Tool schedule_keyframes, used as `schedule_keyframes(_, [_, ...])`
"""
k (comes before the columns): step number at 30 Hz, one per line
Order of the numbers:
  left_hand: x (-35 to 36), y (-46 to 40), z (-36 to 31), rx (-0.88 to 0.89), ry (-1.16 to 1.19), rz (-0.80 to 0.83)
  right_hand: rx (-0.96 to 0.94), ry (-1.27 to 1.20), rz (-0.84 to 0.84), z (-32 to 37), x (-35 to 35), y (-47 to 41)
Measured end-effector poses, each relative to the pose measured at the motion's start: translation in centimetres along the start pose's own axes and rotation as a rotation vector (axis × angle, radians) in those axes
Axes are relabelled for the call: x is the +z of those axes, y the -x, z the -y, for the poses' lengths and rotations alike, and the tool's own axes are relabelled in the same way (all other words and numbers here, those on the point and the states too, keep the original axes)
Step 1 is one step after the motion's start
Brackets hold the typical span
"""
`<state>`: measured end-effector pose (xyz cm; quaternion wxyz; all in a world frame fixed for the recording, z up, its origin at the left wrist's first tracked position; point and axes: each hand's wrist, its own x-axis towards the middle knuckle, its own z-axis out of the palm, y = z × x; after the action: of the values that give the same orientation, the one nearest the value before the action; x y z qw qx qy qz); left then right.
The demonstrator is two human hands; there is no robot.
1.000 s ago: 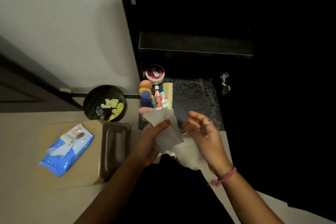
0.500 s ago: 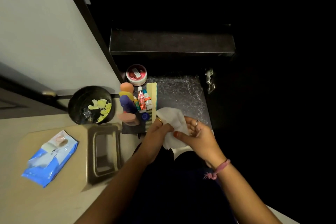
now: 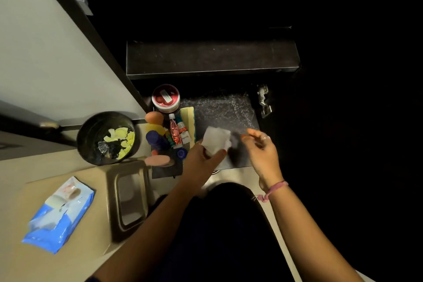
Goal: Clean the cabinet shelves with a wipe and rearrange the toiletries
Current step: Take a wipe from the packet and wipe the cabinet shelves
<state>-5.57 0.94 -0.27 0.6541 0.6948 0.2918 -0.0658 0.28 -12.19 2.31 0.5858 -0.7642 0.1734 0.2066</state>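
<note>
The left hand (image 3: pixel 201 158) has its grip closed round a white wipe (image 3: pixel 216 139) over the dark shelf (image 3: pixel 224 110). At three o'clock of it, the right hand (image 3: pixel 261 151) hangs loosely open, holding nothing. Toiletries (image 3: pixel 174 130) crowd at nine o'clock.

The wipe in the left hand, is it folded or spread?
Folded: the wipe is a small thick pad gripped by the left hand.

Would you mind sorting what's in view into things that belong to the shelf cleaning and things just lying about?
Belongs to the job:
wipe, held by left hand
right hand
lower shelf
toiletries
wipes pack

Lying about:
bin
cabinet hinge
</note>
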Motion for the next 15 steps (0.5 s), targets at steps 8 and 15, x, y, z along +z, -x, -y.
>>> schedule_keyframes(8, [1.4, -0.7, 0.4, 0.519, -0.717, 0.059, 0.538, -0.482, 0.386, -1.7, -0.7, -1.5])
schedule_keyframes(15, [1.0, 0.5, 2.8, 0.564, -0.522, 0.064, 0.519, -0.362, 0.305, -1.8, -0.7, -4.0])
